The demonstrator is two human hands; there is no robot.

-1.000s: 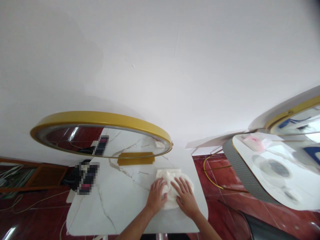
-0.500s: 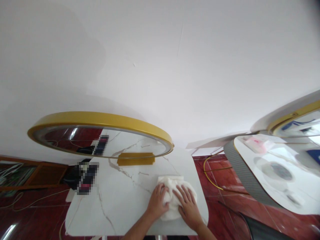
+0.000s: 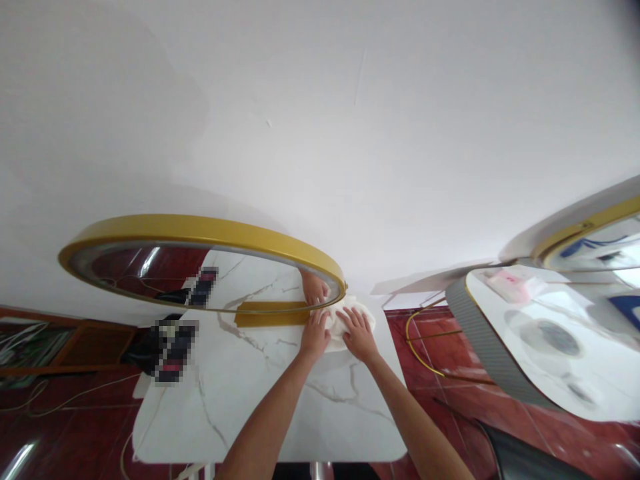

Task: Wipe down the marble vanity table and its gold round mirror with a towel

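Observation:
A bunched white cloth (image 3: 345, 327) lies on the white marbled table (image 3: 250, 413), close to the wall. My left hand (image 3: 315, 337) rests on the cloth's left side, fingers stretched forward and thumb apart. On its right part, my right hand (image 3: 359, 333) lies flat with fingers spread. Both palms face down and press on the cloth rather than wrap around it. Just left of my left hand is the gold base plate (image 3: 270, 317) of a round gold-framed mirror (image 3: 200, 230). The mirror shows a reflection of a hand; its lower rim hangs close over my left fingertips.
At the table's left edge sits a pixelated dark object (image 3: 175, 353) beside a black item (image 3: 143, 350). To the right stands a second white table (image 3: 535, 340) with a pink-and-white packet (image 3: 515, 285). A black chair (image 3: 520, 453) is at the lower right. Cords cross the red floor (image 3: 75, 433).
Both hands have slid the cloth away from the table's front right area toward the wall. My forearms now reach farther over the table, and a hand's reflection has appeared in the mirror.

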